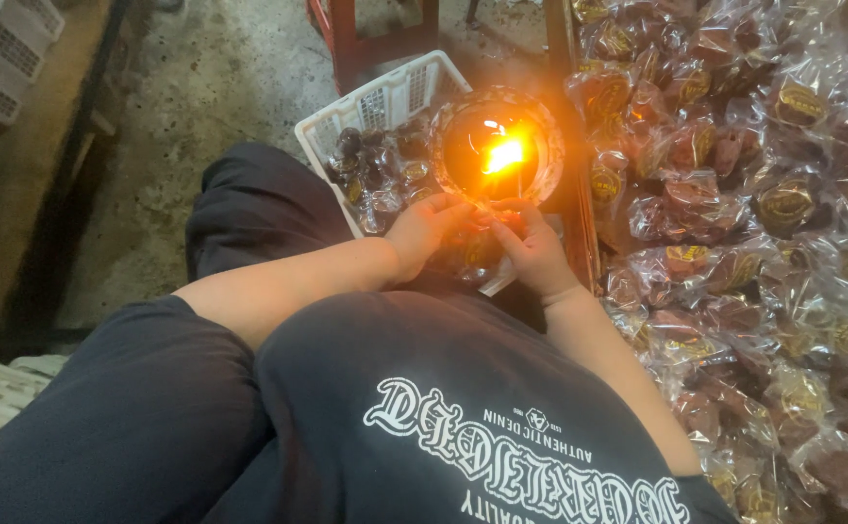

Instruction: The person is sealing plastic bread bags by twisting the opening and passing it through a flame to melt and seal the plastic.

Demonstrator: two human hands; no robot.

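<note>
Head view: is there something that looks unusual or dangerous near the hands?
Yes. An open flame burns in a round bowl, right above the left hand and right hand, which hold a clear-wrapped packet near it. A heap of plastic-wrapped packets lies beside it.

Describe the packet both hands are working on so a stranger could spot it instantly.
Start at the flame burning in the round bowl beside the white basket. Just below it, the left hand and right hand pinch one clear-wrapped packet. Unlike the heaped packets at right, it is held up to the flame.
</note>
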